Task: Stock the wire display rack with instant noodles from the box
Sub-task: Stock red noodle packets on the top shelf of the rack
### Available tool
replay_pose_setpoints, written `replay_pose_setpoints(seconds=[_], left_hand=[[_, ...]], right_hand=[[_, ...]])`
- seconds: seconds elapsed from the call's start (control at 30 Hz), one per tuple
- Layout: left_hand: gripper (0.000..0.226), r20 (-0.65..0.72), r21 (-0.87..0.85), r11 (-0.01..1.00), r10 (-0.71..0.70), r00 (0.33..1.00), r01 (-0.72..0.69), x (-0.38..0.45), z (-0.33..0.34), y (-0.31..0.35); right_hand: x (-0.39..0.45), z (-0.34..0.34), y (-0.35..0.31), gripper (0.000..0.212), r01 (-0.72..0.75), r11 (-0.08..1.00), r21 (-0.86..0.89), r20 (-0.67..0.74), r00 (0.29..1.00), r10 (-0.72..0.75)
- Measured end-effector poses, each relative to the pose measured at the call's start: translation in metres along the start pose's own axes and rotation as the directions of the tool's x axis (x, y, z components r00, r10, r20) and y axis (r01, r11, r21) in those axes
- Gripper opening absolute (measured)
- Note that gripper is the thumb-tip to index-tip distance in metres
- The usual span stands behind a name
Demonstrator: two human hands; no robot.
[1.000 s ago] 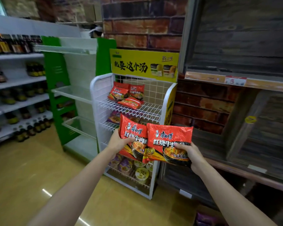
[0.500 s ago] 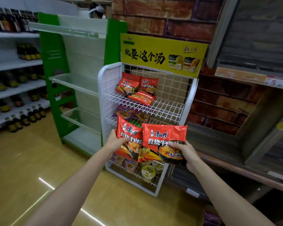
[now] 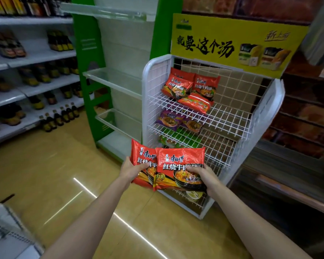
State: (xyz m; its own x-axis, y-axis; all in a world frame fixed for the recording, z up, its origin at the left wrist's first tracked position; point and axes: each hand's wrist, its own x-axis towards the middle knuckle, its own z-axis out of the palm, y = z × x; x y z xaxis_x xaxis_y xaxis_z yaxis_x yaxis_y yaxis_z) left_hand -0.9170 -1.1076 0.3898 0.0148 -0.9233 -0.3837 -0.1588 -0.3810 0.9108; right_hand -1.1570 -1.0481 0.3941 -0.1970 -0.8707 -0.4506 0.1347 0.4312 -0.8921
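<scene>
Shop aisle: the white wire rack (image 3: 209,116) now looms nearer, left hand (image 3: 132,170) and right hand (image 3: 204,173) each gripping a red noodle packet (image 3: 178,163), ready to shelve.

Red noodle packets (image 3: 180,161); white wire rack (image 3: 223,120); yellow sign (image 3: 213,34); green shelving (image 3: 86,58).

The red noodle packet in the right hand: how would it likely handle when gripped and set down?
The red noodle packet probably feels light, since the right hand holds it by one edge. Its glossy film looks slippery and crinkly. On the sloped wire rack it may slide forward.
</scene>
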Motion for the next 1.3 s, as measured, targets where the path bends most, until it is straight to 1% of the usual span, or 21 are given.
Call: replay_pose_setpoints(seconds=[0.1, 0.27, 0.37, 0.5, 0.53, 0.57, 0.67, 0.7, 0.73, 0.83, 0.87, 0.97, 1.07, 1.2, 1.23, 1.3], left_hand=[[0.048, -0.009, -0.002, 1.0, -0.009, 1.0, 0.009, 0.016, -0.005, 0.0], [0.061, -0.037, 0.075, 0.996, -0.052, 0.998, 0.055, 0.068, -0.01, 0.006], [0.056, -0.052, 0.124, 0.991, -0.047, 0.998, 0.053, 0.106, -0.006, 0.029], [0.052, -0.003, 0.185, 0.983, 0.01, 1.0, -0.009, 0.159, 0.004, 0.073], [0.052, 0.004, 0.184, 0.983, 0.021, 1.0, -0.022, 0.17, 0.008, 0.083], [0.052, 0.012, 0.176, 0.984, 0.036, 0.999, -0.038, 0.179, 0.013, 0.093], [0.053, 0.023, 0.152, 0.985, 0.075, 0.997, -0.077, 0.203, 0.028, 0.117], [0.052, 0.032, 0.144, 0.985, 0.089, 0.996, -0.093, 0.21, 0.032, 0.126], [0.049, 0.041, 0.127, 0.986, 0.101, 0.994, -0.105, 0.217, 0.036, 0.135], [0.042, 0.067, 0.064, 0.987, 0.146, 0.987, -0.151, 0.235, 0.047, 0.166], [0.043, 0.072, 0.051, 0.985, 0.161, 0.984, -0.165, 0.242, 0.05, 0.176], [0.049, 0.096, 0.018, 0.98, 0.195, 0.976, -0.198, 0.263, 0.061, 0.2], [0.051, 0.147, -0.012, 0.975, 0.219, 0.965, -0.22, 0.286, 0.073, 0.217], [0.049, 0.205, -0.012, 0.974, 0.225, 0.952, -0.228, 0.327, 0.089, 0.236], [0.048, 0.219, -0.004, 0.974, 0.22, 0.95, -0.225, 0.338, 0.092, 0.241], [0.039, 0.238, 0.015, 0.973, 0.219, 0.946, -0.229, 0.361, 0.1, 0.25]], right_hand=[[0.025, 0.011, 0.004, 0.052, -0.036, 0.999, 0.009, 0.009, 0.999, 0.035], [0.082, 0.028, 0.005, 0.049, -0.082, 0.995, 0.057, 0.029, 0.996, 0.08], [0.12, 0.034, -0.012, 0.035, -0.077, 0.992, 0.098, 0.026, 0.997, 0.075], [0.165, 0.035, -0.041, 0.031, -0.055, 0.986, 0.16, 0.007, 0.999, 0.054], [0.174, 0.033, -0.049, 0.031, -0.052, 0.982, 0.18, 0.004, 0.999, 0.052], [0.184, 0.03, -0.058, 0.036, -0.052, 0.979, 0.196, -0.006, 0.998, 0.055], [0.207, 0.018, -0.085, 0.061, -0.012, 0.984, 0.177, -0.032, 0.999, 0.018], [0.213, 0.013, -0.093, 0.065, 0.008, 0.986, 0.168, -0.035, 0.999, -0.002], [0.217, 0.009, -0.104, 0.063, 0.02, 0.987, 0.161, -0.037, 0.999, -0.014], [0.227, -0.003, -0.134, 0.044, 0.062, 0.981, 0.183, -0.045, 0.997, -0.055], [0.231, -0.007, -0.143, 0.042, 0.081, 0.978, 0.192, -0.059, 0.996, -0.071], [0.244, -0.014, -0.163, 0.058, 0.106, 0.968, 0.226, -0.118, 0.99, -0.081], [0.257, -0.02, -0.176, 0.046, 0.137, 0.958, 0.251, -0.165, 0.981, -0.097], [0.275, -0.027, -0.192, 0.042, 0.174, 0.949, 0.264, -0.232, 0.966, -0.113], [0.28, -0.028, -0.196, 0.044, 0.178, 0.948, 0.265, -0.256, 0.961, -0.109], [0.292, -0.032, -0.203, 0.058, 0.19, 0.946, 0.264, -0.31, 0.945, -0.103]])
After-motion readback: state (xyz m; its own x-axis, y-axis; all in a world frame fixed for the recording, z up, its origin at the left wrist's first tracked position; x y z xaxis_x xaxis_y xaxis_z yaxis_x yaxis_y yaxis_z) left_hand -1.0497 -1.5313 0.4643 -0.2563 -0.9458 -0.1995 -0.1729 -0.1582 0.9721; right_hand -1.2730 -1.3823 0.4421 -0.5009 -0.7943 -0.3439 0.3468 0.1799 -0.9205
